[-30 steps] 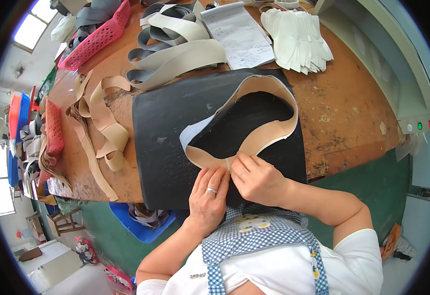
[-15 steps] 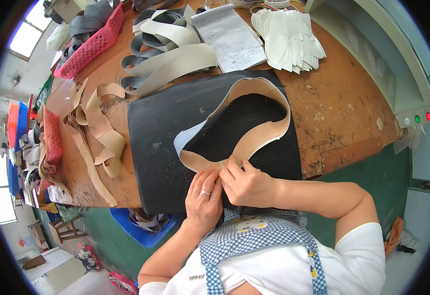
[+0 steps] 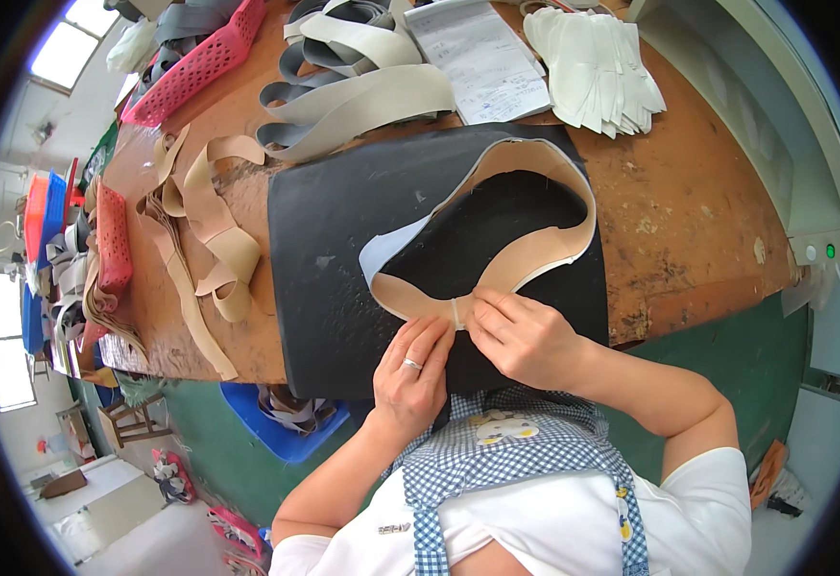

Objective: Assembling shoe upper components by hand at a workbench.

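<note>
A looped strip of tan-lined material (image 3: 528, 257) with a pale outer side stands on edge on a black mat (image 3: 324, 259). A narrow light seam crosses its near side, between my two hands. My left hand (image 3: 414, 370) grips the strip's near edge just left of that seam; a ring is on one finger. My right hand (image 3: 526, 336) pinches the strip just right of the seam, fingers bent over it. Both thumbs are mostly hidden. At the loop's left bend its pale blue-white outer face (image 3: 388, 248) shows.
Tan strips (image 3: 218, 226) lie on the wooden table (image 3: 670, 221) left of the mat. Behind it are grey-beige bands (image 3: 362, 110), a written notepad (image 3: 482, 62) and stacked white pieces (image 3: 598, 72). A pink basket (image 3: 194, 72) stands far left; a blue bin (image 3: 276, 432) sits below the table edge.
The view has shifted slightly, so the scene sits further right and higher. My right hand has moved a little right along the strip, away from my left, uncovering the seam between them.
</note>
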Motion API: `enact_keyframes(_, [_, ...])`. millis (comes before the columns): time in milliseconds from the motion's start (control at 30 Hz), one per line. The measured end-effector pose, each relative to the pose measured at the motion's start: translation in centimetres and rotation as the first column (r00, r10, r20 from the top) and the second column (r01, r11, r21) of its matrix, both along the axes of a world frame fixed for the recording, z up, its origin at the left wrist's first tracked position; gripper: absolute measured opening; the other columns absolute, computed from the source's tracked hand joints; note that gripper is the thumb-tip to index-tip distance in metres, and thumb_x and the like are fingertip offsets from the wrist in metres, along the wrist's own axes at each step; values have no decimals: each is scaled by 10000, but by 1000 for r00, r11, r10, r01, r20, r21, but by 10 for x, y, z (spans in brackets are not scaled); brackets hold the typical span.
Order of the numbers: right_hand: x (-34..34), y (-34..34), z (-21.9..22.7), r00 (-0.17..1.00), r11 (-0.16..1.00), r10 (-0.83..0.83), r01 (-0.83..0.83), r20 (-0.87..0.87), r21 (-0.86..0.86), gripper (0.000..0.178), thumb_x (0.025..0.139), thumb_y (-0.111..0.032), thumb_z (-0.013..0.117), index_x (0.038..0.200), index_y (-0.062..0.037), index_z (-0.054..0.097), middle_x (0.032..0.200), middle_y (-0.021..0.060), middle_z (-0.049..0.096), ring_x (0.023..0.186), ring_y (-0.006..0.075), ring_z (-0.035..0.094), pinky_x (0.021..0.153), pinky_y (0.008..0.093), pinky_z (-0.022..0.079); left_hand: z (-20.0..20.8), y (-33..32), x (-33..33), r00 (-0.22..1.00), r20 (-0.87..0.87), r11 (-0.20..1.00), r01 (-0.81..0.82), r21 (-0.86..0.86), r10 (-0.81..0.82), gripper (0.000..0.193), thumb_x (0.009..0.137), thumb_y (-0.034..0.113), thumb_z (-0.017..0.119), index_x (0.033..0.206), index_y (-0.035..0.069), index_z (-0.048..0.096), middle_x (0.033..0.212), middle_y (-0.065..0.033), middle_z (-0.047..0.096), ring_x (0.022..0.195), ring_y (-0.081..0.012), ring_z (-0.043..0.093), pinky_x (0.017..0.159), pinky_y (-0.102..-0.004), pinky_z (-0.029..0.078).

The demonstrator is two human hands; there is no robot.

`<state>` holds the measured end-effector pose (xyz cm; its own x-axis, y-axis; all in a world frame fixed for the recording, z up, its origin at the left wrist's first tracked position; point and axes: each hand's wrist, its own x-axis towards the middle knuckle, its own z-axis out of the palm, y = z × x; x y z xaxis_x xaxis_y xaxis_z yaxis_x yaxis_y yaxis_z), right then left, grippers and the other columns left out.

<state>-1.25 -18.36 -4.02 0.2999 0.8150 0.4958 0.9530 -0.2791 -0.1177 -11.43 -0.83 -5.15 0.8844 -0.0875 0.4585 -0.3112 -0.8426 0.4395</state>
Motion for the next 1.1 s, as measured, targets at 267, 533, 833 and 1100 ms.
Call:
enact_keyframes(267, [-1, 9, 2, 994, 989, 63, -50, 91, -139, 252, 674, -124, 633, 838, 54, 702, 885, 179, 668, 912, 328, 676, 730, 340, 576, -3, 1, -1, 1000, -10, 1000, -1, -3, 1, 359, 682, -106, 651, 1035, -63, 705, 1111, -153, 671, 1078, -318, 657, 979, -441, 542])
enact_keyframes(533, [-11, 16, 3, 971, 974, 60, -7, 229, -226, 294, 657, -140, 615, 838, 75, 699, 854, 201, 644, 893, 359, 655, 700, 348, 566, -7, 3, -2, 999, -33, 1000, 17, -13, -17, 397, 660, -79, 653, 1054, -55, 691, 1140, -150, 639, 1101, -325, 633, 970, -439, 535])
enact_keyframes(833, [3, 12, -2, 989, 994, -88, 95, -122, 49, 165, 707, -43, 654, 852, 34, 664, 848, 139, 638, 826, 276, 670, 667, 339, 570, -5, 5, -2, 999, -38, 1000, 19, 0, -19, 413, 656, -83, 648, 1064, -40, 693, 1138, -137, 628, 1096, -323, 626, 969, -438, 530])
enact_keyframes(1100, [33, -16, -14, 433, 662, -169, 716, -885, 223, 109, 946, 6, 578, 1052, 18, 552, 910, 142, 647, 769, 206, 693, 649, 317, 569, 2, 0, 5, 999, -3, 999, 48, 22, -48, 414, 655, -107, 660, 1059, -24, 691, 1084, -135, 623, 1021, -324, 636, 896, -426, 539])
